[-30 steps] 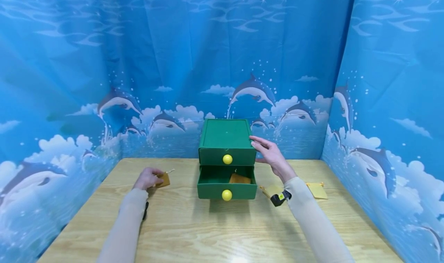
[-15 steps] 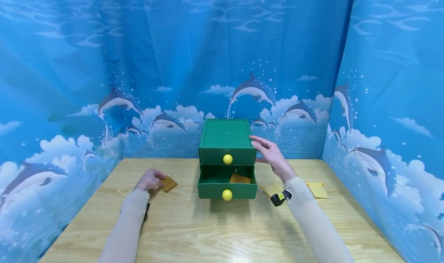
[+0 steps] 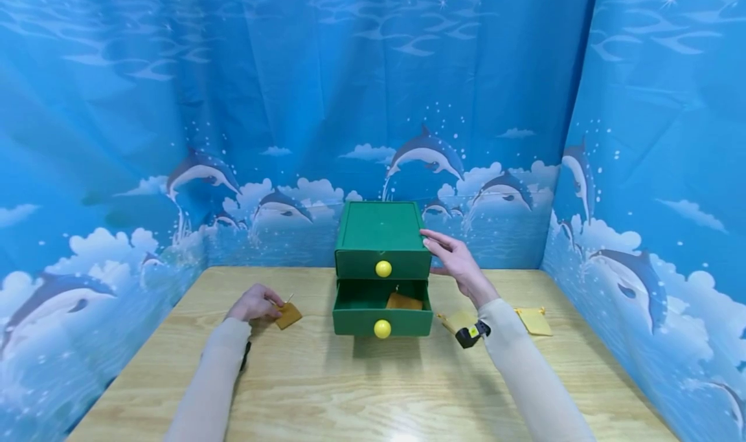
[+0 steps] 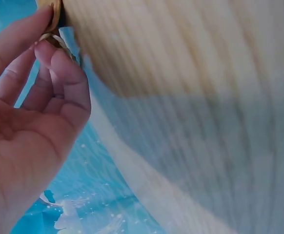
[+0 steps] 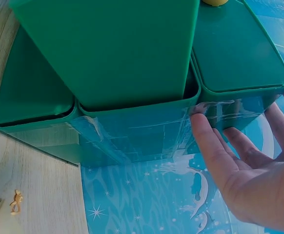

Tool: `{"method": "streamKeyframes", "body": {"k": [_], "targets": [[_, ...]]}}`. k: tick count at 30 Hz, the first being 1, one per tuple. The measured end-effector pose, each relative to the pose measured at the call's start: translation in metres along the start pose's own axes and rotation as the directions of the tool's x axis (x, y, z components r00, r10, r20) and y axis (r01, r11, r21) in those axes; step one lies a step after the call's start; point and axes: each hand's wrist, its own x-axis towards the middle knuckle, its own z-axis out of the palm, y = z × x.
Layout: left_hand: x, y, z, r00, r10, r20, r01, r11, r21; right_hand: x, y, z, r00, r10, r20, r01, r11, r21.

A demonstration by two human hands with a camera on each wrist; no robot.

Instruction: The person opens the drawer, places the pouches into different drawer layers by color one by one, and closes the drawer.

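Observation:
Low at the left, my left hand (image 3: 256,303) pinches a small brown square piece with a pale cord (image 3: 288,316) between thumb and fingers, close to the tabletop. Only an edge of that piece shows in the left wrist view. A green drawer cabinet (image 3: 381,225) stands mid-table, its middle drawer (image 3: 355,322) pulled out by a yellow knob's width and more. Another brown piece (image 3: 404,301) lies inside that drawer. With fingers spread and mostly straight, my right hand (image 3: 460,267) touches the cabinet's right side; the right wrist view shows its fingers (image 5: 213,146) along that wall.
Right of the cabinet lie two yellow pouches on the table; the nearer pouch (image 3: 460,319) is partly behind the wrist camera, the farther pouch (image 3: 534,321) beyond the right forearm. Blue dolphin-print curtains (image 3: 291,105) close in the wooden table (image 3: 326,390) behind and at the sides.
My left hand has shifted slightly right, and the brown piece has moved right and turned, with more of it showing beyond the fingers. My right hand stays against the cabinet.

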Motion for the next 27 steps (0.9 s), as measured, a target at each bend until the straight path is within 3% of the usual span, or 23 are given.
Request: {"method": "streamKeyframes", "body": {"k": [7,11,20,27], "targets": [[0.003,0.007,-0.001,0.999,-0.022,-0.029,0.022,0.999,-0.029,0.0,0.001,-0.001,1.0,-0.002,-0.002,0.002,1.0,-0.007],[0.006,0.011,-0.004,0.999,-0.019,-0.05,0.015,0.996,-0.091,0.0,0.001,0.0,1.0,0.001,-0.005,-0.001,1.0,-0.006],[0.007,0.02,-0.01,0.995,0.044,-0.088,-0.06,0.98,-0.188,0.0,0.0,0.0,1.0,0.007,-0.011,-0.007,1.0,-0.009],[0.006,0.027,-0.011,0.989,0.072,-0.131,-0.097,0.976,-0.194,0.0,-0.001,0.0,1.0,0.007,-0.004,-0.007,1.0,-0.008]]}}
